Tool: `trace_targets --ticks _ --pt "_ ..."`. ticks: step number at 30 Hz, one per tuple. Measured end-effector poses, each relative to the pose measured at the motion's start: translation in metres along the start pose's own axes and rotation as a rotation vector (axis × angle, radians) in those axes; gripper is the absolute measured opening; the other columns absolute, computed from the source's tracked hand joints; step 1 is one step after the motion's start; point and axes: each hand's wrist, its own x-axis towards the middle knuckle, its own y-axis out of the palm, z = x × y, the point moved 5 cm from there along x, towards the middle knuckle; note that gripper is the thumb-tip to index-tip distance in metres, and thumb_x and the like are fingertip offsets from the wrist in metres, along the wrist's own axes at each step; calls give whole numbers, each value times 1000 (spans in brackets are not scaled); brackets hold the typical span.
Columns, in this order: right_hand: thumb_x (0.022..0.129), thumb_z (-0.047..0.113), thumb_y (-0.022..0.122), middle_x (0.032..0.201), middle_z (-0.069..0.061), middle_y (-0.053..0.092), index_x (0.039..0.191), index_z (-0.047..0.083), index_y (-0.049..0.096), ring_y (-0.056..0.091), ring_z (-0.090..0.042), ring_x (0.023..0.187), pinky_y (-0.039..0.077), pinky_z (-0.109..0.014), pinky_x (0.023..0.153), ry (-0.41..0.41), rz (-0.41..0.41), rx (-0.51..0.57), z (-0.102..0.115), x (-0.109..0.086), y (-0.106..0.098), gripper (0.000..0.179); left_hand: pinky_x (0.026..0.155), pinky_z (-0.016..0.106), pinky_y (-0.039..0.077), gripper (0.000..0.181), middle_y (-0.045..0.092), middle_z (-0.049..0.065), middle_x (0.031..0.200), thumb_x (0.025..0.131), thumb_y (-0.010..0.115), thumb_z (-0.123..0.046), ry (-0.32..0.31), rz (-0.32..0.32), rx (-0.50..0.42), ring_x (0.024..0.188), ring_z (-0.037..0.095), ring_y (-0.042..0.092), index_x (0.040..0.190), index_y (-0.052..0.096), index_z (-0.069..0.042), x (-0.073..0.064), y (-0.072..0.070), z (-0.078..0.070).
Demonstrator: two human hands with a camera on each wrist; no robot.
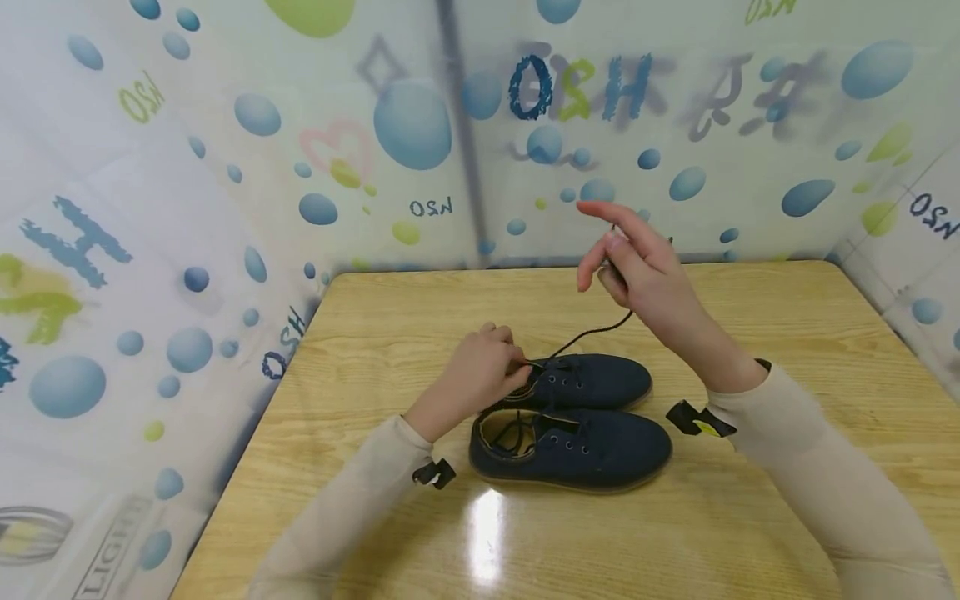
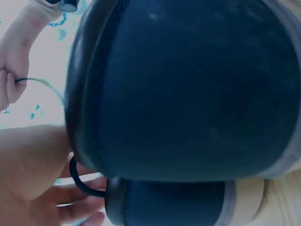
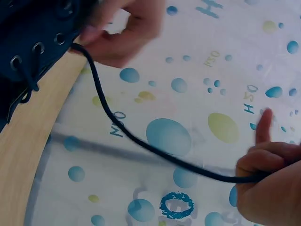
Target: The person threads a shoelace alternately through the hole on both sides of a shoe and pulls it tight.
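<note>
Two dark blue lace-up shoes lie side by side on the table, toes to the right: a far shoe (image 1: 611, 379) and a near shoe (image 1: 615, 450). My left hand (image 1: 483, 371) is at the far shoe's opening, thumb and fingertips pinching the edge by the top eyelets. Up in the air to the right, my right hand (image 1: 652, 279) grips the dark shoelace (image 1: 592, 332), its index finger extended. The lace (image 3: 136, 140) runs in a slack curve from the top eyelet, beside my left fingertips (image 3: 89, 35), to my right hand (image 3: 273, 176).
Loose lace (image 1: 517, 433) lies inside the near shoe's opening. Beneath the shoes is a light wood table (image 1: 360, 517), its back edge close to a wall sheet (image 1: 517, 175) printed with blue and green drops. Each wrist carries a small black camera mount (image 1: 701, 418).
</note>
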Motion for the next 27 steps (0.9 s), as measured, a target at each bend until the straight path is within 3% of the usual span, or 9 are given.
trace_targets --ticks 2,4,7,9,13,18,20,23,27 --pt "109 26 32 87 -3 70 156 22 25 27 -20 40 27 -35 44 63 97 -180 -6 -2 6 48 68 29 50 14 68 1 97 91 72 -25 -20 -31 -4 80 17 55 102 76 -18 6 -2 0" --pt "109 27 32 97 -2 72 157 24 19 31 -19 45 32 -34 50 118 184 -357 -14 -5 12 50 75 30 52 21 69 0 103 89 74 -21 -1 -15 -8 87 18 59 110 74 -19 13 0 -1" --pt "109 25 35 110 -1 72 154 19 30 36 -18 52 36 -32 58 164 288 -545 -29 -10 19 46 82 31 53 22 72 -3 108 91 72 -22 63 60 -19 94 18 61 113 74 -21 22 10 -5" --pt "108 24 38 105 -1 72 146 14 46 41 -15 56 38 -30 61 179 327 -623 -39 -14 23 39 85 30 54 17 74 -2 105 94 69 -22 72 101 -53 94 17 64 109 76 -20 26 18 -5" --pt "107 14 41 82 -2 67 138 7 54 44 -13 56 38 -29 61 208 396 -695 -59 -21 31 34 83 30 57 16 76 0 98 99 61 -18 1 126 -175 88 15 70 103 76 -15 30 27 1" --pt "107 7 36 75 -2 62 153 2 26 44 -12 55 40 -30 65 255 466 -769 -81 -31 37 47 82 33 58 18 77 6 97 99 59 -14 -44 102 -299 85 18 72 102 76 -10 33 31 7" --pt "107 8 36 75 -3 62 149 1 33 46 -11 56 43 -32 69 257 473 -788 -87 -33 38 43 80 34 58 18 77 7 96 99 59 -13 -53 96 -327 84 19 72 102 76 -8 34 31 9" --pt "106 9 41 74 -3 62 132 1 56 50 -10 61 48 -34 73 233 456 -807 -96 -34 41 31 78 34 58 18 77 7 95 99 59 -14 -70 105 -355 82 20 72 102 76 -8 34 32 11" --pt "101 7 53 88 -5 69 118 4 70 63 -16 77 54 -36 77 147 371 -850 -103 -32 45 24 75 32 58 19 76 7 94 99 59 -15 -88 122 -384 78 18 71 103 76 -8 34 34 13"
